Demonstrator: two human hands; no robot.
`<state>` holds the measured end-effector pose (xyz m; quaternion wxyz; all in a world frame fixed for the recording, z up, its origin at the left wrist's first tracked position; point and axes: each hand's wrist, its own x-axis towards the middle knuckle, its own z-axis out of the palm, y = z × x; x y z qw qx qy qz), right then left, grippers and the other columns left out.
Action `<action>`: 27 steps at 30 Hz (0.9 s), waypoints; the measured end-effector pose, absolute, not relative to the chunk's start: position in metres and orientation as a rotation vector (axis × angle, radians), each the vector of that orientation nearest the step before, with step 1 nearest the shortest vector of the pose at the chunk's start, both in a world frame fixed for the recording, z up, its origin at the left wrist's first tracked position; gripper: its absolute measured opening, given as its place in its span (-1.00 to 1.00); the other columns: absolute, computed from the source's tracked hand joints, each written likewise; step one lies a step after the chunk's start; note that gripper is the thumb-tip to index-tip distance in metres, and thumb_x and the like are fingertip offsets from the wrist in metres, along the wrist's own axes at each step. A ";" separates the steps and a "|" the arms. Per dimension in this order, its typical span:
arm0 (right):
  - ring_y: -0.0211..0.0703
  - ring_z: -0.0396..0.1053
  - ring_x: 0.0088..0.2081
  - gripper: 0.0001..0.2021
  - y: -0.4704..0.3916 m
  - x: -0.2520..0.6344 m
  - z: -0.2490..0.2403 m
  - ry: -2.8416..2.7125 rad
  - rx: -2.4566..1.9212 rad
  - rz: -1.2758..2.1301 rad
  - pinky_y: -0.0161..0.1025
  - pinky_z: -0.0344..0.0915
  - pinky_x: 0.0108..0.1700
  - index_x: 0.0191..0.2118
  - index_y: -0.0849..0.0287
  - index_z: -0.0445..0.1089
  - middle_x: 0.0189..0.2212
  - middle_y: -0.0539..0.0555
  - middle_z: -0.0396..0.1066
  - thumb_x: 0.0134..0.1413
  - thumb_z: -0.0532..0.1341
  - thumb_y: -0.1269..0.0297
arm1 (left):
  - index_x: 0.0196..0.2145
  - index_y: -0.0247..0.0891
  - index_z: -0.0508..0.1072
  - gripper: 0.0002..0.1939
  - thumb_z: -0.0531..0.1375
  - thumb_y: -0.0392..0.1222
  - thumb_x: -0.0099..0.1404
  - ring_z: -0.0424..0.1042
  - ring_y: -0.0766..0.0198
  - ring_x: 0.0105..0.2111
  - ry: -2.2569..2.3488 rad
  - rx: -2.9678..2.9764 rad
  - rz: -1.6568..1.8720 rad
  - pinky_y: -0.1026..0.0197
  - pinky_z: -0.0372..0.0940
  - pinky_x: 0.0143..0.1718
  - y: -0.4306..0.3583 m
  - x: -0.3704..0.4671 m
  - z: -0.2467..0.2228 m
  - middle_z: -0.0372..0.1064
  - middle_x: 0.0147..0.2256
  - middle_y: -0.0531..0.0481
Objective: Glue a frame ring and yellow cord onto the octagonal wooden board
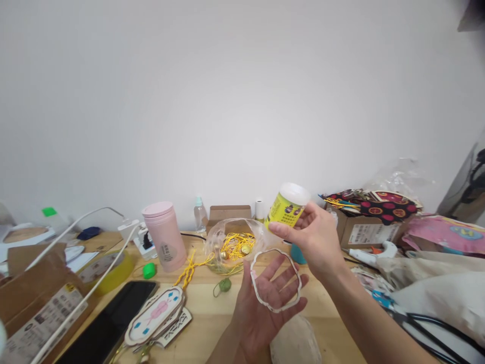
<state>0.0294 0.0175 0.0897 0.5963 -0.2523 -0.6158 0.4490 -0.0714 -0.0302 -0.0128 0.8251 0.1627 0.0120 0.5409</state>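
Note:
My left hand [261,323] is palm up with its fingers spread beneath a thin scalloped wooden frame [254,287]. The thumb lies along the frame's left edge, and the palm shows through its opening. Above it, my right hand [318,237] grips a small tub [284,212] with a yellow label and a white end, tilted to one side. Under my left hand a pale rounded piece [297,344] lies on the wooden table [212,313], partly hidden. To the left, a decorated wooden plaque [157,316] with pink and blue patterns sits on other cut pieces.
At the left are a phone [109,323], a pink cup [164,237], yellow tape [108,273] and a cardboard box [41,303]. A plastic bag of yellow cord [237,245] lies behind my hands. Scissors [413,318], a glue gun [373,254] and a filled box [371,230] are at the right.

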 end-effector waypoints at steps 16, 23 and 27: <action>-0.12 0.40 -0.37 -0.65 0.015 0.027 0.090 -1.477 -0.595 0.964 -0.22 0.39 -0.35 -0.36 0.19 0.28 -0.41 0.04 0.43 -0.42 0.32 0.32 | -0.01 -0.34 0.10 -0.28 -0.13 0.27 0.04 0.10 -0.07 -0.02 0.002 0.335 1.174 0.05 0.14 -0.17 -0.030 -0.070 -0.010 0.14 -0.07 -0.27; -0.11 0.39 -0.36 -0.63 0.016 0.026 0.090 -1.503 -0.637 0.961 -0.22 0.40 -0.35 -0.34 0.20 0.26 -0.40 0.06 0.42 -0.42 0.32 0.31 | -0.01 -0.33 0.11 -0.28 -0.15 0.28 0.04 0.10 -0.04 -0.02 0.003 0.351 1.177 0.07 0.13 -0.17 -0.030 -0.071 -0.009 0.14 -0.07 -0.25; -0.11 0.39 -0.35 -0.63 0.016 0.027 0.090 -1.502 -0.617 0.968 -0.21 0.39 -0.33 -0.34 0.19 0.26 -0.40 0.04 0.42 -0.41 0.31 0.33 | -0.04 -0.30 0.14 -0.31 -0.16 0.28 0.05 0.09 -0.01 -0.01 -0.002 0.376 1.173 0.09 0.11 -0.16 -0.029 -0.071 -0.010 0.16 -0.07 -0.22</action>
